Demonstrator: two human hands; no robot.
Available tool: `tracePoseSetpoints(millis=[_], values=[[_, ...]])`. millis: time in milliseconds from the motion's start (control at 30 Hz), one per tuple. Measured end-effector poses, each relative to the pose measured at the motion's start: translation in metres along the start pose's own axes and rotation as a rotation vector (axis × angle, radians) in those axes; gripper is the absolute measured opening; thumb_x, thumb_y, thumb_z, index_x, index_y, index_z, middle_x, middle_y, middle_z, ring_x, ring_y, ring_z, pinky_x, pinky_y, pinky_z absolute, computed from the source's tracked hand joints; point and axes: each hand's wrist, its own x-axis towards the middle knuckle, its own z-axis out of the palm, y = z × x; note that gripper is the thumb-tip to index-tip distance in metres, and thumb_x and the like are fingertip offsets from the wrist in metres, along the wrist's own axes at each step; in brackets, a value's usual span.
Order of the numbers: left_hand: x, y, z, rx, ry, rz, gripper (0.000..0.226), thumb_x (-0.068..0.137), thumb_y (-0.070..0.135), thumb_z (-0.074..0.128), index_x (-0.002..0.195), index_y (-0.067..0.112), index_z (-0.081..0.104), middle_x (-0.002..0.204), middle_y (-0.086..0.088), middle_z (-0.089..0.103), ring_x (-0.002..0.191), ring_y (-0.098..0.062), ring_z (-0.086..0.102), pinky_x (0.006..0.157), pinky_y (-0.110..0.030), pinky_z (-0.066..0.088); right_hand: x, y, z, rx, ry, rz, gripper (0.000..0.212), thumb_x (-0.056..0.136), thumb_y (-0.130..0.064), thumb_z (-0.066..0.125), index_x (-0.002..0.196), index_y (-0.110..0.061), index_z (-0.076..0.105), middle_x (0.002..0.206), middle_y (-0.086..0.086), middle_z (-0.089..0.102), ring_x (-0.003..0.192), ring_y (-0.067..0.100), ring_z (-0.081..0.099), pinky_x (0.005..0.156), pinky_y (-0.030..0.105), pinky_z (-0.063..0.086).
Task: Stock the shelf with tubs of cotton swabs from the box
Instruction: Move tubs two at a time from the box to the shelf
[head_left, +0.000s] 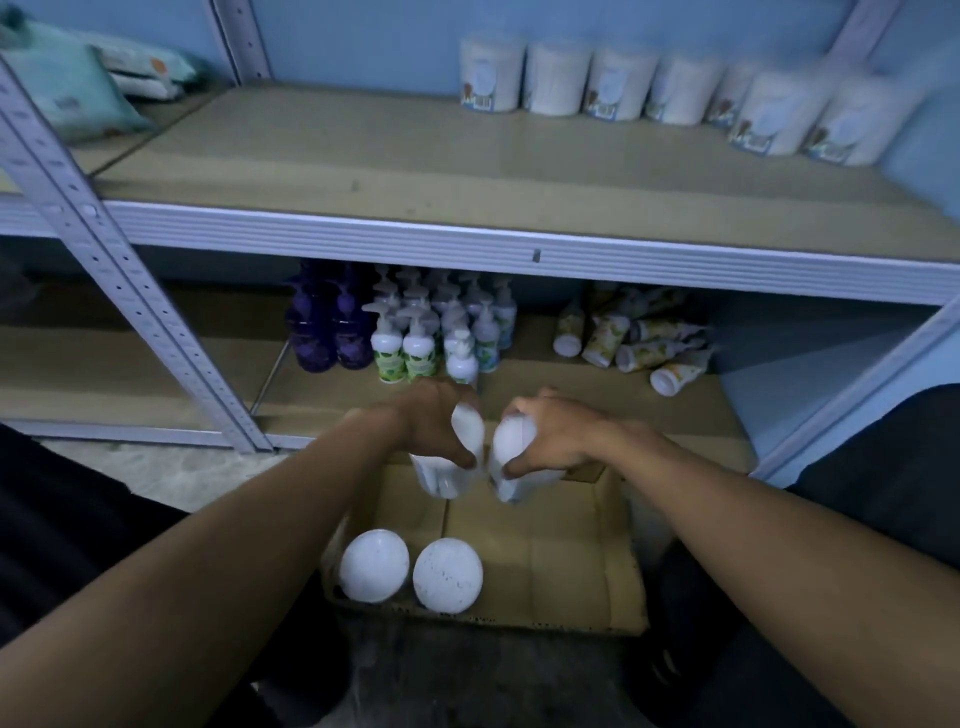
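An open cardboard box (566, 561) sits on the floor below me. Above its far end my left hand (434, 421) grips one white tub of cotton swabs (444, 470) by its lid, and my right hand (550, 441) grips a second tub (511, 462). The two held tubs hang side by side, almost touching. Two more white-lidded tubs (374, 565) (448, 574) stand upright in the box's near left corner. Several tubs of the same kind (618, 83) stand in a row at the back right of the upper shelf (363, 150).
The lower shelf holds purple bottles (327, 327), white pump bottles (415, 343) and tipped-over tubes (639, 343). Teal packs (72, 98) lie on the upper shelf's left. A perforated metal upright (130, 291) slants at left. My dark-clothed knees flank the box.
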Motion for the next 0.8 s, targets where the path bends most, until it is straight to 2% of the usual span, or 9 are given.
tracePoseSetpoints(millis=[100,200,267,400,533,600,700,767,800], values=[[-0.009,0.016,-0.024,0.037,0.021,0.05,0.073,0.063,0.058,0.078,0.126,0.032,0.054,0.126,0.001,0.057,0.112,-0.021,0.054,0.084,-0.028,0.044,-0.027,-0.005,-0.028,-0.057,0.022,-0.018,0.086,0.06,-0.061,0.082,0.136,-0.039,0.048,0.121,0.0,0.039,0.103,0.024,0.054,0.081,0.043,0.059],[-0.018,0.032,-0.052,0.067,0.036,0.093,0.077,0.059,0.062,0.076,0.127,0.035,0.055,0.128,0.0,0.052,0.117,-0.024,0.05,0.094,-0.039,0.048,-0.055,-0.011,-0.061,-0.119,0.082,-0.048,0.083,0.066,-0.059,0.081,0.14,-0.039,0.047,0.122,0.001,0.041,0.108,0.024,0.052,0.085,0.042,0.056],[-0.025,0.044,-0.071,0.09,0.052,0.124,0.072,0.063,0.057,0.079,0.126,0.034,0.055,0.129,0.0,0.047,0.118,-0.023,0.047,0.097,-0.042,0.046,-0.074,-0.013,-0.082,-0.126,0.122,-0.059,0.084,0.069,-0.057,0.081,0.142,-0.037,0.045,0.125,0.001,0.042,0.113,0.023,0.051,0.091,0.041,0.052],[-0.038,0.069,-0.108,0.126,0.121,0.188,0.066,0.067,0.051,0.08,0.125,0.032,0.056,0.124,0.0,0.047,0.116,-0.022,0.046,0.098,-0.04,0.045,-0.104,-0.013,-0.118,-0.117,0.19,-0.052,0.087,0.067,-0.058,0.079,0.143,-0.034,0.044,0.127,-0.002,0.045,0.113,0.021,0.051,0.093,0.042,0.051],[-0.044,0.088,-0.14,0.125,0.188,0.239,0.067,0.058,0.062,0.075,0.119,0.04,0.058,0.119,0.007,0.05,0.111,-0.017,0.051,0.094,-0.039,0.047,-0.126,-0.012,-0.153,-0.096,0.268,-0.049,0.09,0.057,-0.066,0.075,0.138,-0.038,0.048,0.129,-0.007,0.053,0.106,0.02,0.06,0.086,0.045,0.058],[-0.044,0.096,-0.154,0.133,0.232,0.258,0.067,0.056,0.064,0.073,0.117,0.042,0.058,0.114,0.01,0.052,0.107,-0.014,0.053,0.09,-0.035,0.048,-0.139,-0.014,-0.17,-0.108,0.297,-0.062,0.085,0.063,-0.062,0.078,0.139,-0.036,0.05,0.13,-0.008,0.053,0.11,0.02,0.059,0.091,0.041,0.055],[-0.046,0.11,-0.177,0.152,0.26,0.266,0.063,0.058,0.063,0.074,0.115,0.041,0.058,0.111,0.011,0.054,0.106,-0.015,0.055,0.082,-0.031,0.045,-0.157,-0.016,-0.196,-0.136,0.357,-0.065,0.082,0.069,-0.059,0.079,0.142,-0.034,0.05,0.134,-0.002,0.048,0.117,0.021,0.053,0.097,0.037,0.05],[-0.047,0.121,-0.194,0.173,0.277,0.27,0.063,0.062,0.06,0.075,0.118,0.038,0.058,0.116,0.01,0.054,0.112,-0.016,0.054,0.082,-0.029,0.043,-0.164,-0.016,-0.212,-0.123,0.386,-0.047,0.082,0.071,-0.057,0.079,0.144,-0.033,0.049,0.133,-0.003,0.044,0.116,0.02,0.052,0.093,0.037,0.054],[-0.047,0.127,-0.203,0.19,0.287,0.268,0.066,0.065,0.059,0.076,0.124,0.035,0.057,0.123,0.009,0.053,0.116,-0.015,0.051,0.086,-0.029,0.042,-0.167,-0.015,-0.22,-0.1,0.394,-0.043,0.083,0.071,-0.056,0.079,0.145,-0.032,0.049,0.132,-0.005,0.043,0.114,0.02,0.055,0.086,0.037,0.059]])
